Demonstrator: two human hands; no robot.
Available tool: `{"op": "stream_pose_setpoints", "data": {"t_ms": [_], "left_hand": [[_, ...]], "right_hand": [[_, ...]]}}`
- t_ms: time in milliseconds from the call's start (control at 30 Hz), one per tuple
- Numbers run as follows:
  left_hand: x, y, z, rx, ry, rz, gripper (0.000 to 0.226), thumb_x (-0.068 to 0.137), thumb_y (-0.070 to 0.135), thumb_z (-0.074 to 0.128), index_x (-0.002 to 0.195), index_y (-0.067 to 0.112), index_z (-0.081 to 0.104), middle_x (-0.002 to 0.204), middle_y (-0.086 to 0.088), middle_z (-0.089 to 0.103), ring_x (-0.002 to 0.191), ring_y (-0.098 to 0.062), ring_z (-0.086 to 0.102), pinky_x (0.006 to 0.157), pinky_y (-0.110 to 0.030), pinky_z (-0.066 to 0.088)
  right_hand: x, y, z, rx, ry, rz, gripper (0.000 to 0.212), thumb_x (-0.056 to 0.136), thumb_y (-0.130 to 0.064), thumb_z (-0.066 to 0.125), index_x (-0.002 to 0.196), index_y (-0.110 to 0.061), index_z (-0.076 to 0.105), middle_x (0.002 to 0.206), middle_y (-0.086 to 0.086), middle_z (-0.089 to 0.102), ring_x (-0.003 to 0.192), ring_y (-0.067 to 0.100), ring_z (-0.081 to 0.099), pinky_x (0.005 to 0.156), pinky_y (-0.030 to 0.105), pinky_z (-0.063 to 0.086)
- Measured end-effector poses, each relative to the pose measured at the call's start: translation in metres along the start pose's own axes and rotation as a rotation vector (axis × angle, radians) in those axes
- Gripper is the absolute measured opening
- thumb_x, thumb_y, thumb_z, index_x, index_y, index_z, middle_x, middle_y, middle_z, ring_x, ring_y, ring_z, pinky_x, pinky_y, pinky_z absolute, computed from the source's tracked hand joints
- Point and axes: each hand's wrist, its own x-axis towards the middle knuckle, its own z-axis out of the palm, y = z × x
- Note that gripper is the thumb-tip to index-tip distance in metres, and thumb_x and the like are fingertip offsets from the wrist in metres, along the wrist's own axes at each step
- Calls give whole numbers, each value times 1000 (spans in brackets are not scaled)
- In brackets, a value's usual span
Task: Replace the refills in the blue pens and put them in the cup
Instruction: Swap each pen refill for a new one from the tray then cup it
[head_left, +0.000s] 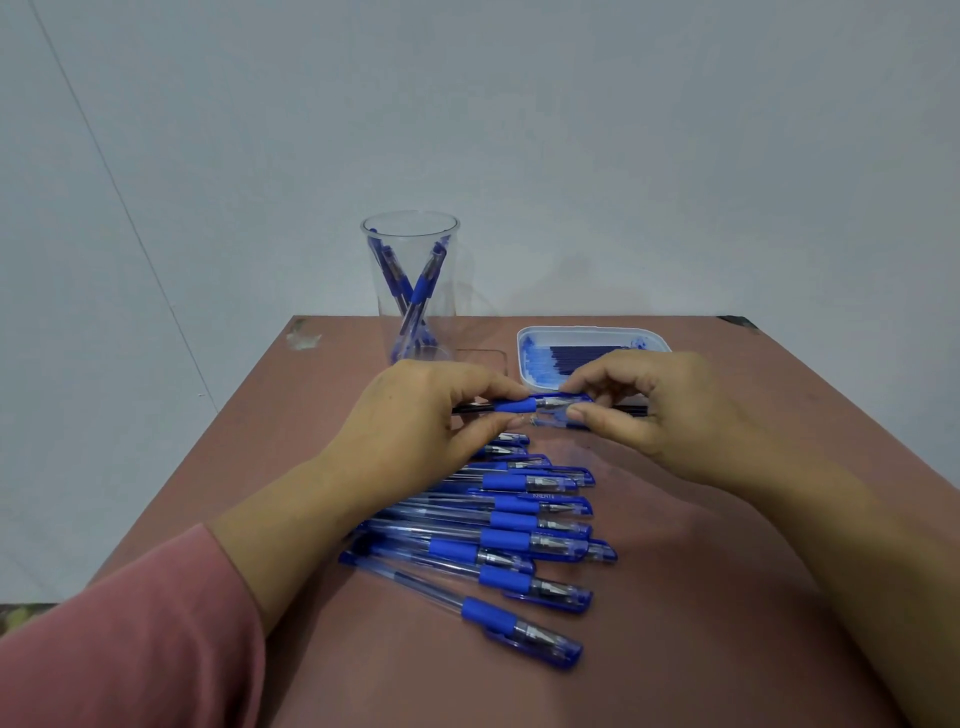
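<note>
Pinching one blue pen (514, 405) just above the desk (727, 571), near the cup (441, 322), your left hand (415, 415) grips its rubber sleeve and your right hand (654, 410) its clear cap. It looks light, stiff and slick; hold the rubber.

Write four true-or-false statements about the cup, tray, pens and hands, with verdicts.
1. The clear cup holds blue pens. True.
2. The left hand and the right hand pinch the same pen. True.
3. The white tray stands left of the cup. False: it stands to the cup's right.
4. The loose pens are piled in the tray. False: they lie in a row on the table; the tray holds refills.
</note>
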Motion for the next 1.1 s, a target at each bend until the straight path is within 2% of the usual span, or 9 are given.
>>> {"op": "stream_pose_setpoints", "data": {"t_ms": [100,167,367,600,767,867,933,1000,1100], "left_hand": [[-1,0,2,-3,32,35,27,84,29,74,110,29,73,88,16,73,75,0,66,65,-25,57],[-1,-1,3,-19,55,49,26,84,30,73,110,26,73,87,13,74,73,-1,66,64,-25,55],[-2,-2,4,-40,57,78,33,87,43,58,110,26,73,87,11,74,71,-3,67,61,-30,57],[-2,1,3,-55,45,76,27,86,38,67,110,25,73,88,12,73,73,-2,66,63,-27,55],[0,4,-3,-81,22,9,26,85,28,72,111,28,71,90,16,72,79,0,66,69,-21,54],[-2,6,-10,-28,-24,-36,36,87,37,68,122,30,65,102,24,66,94,5,62,82,-16,52],[-7,6,-15,62,-75,-117,52,89,52,58,136,31,52,122,20,61,110,4,56,95,-20,47],[-15,8,-18,190,-157,-189,69,90,68,41,147,30,37,143,12,49,128,-3,45,106,-23,36],[-30,16,-18,278,-300,-244,88,82,77,16,154,27,17,157,10,28,141,-6,27,111,-18,17]], "right_hand": [[-1,-2,7,27,55,-32,15,82,-29,70,96,-23,72,82,-9,70,76,7,64,72,25,52],[-3,-3,10,62,93,-49,18,82,-34,66,96,-24,72,84,-11,71,79,6,66,73,25,53],[-7,-2,16,38,143,-88,13,86,-21,69,99,-21,72,87,-20,68,84,0,65,74,21,54],[-7,-3,17,30,144,-114,14,87,-22,69,100,-20,71,86,-13,70,81,2,66,71,24,54],[-2,-13,18,268,85,53,9,86,-26,68,91,-34,66,84,-11,69,78,4,65,70,14,50],[2,-16,20,451,85,152,11,84,-21,70,91,-29,68,88,-1,71,80,11,67,73,20,55],[4,-13,17,514,128,194,14,86,-11,68,92,-23,67,90,6,69,78,10,65,71,18,54],[8,-9,9,507,200,211,15,87,-7,66,91,-22,66,90,5,68,78,7,62,71,17,53],[17,-7,-4,447,309,218,19,90,-7,63,90,-27,62,89,-1,64,71,-2,57,68,10,47]]}}
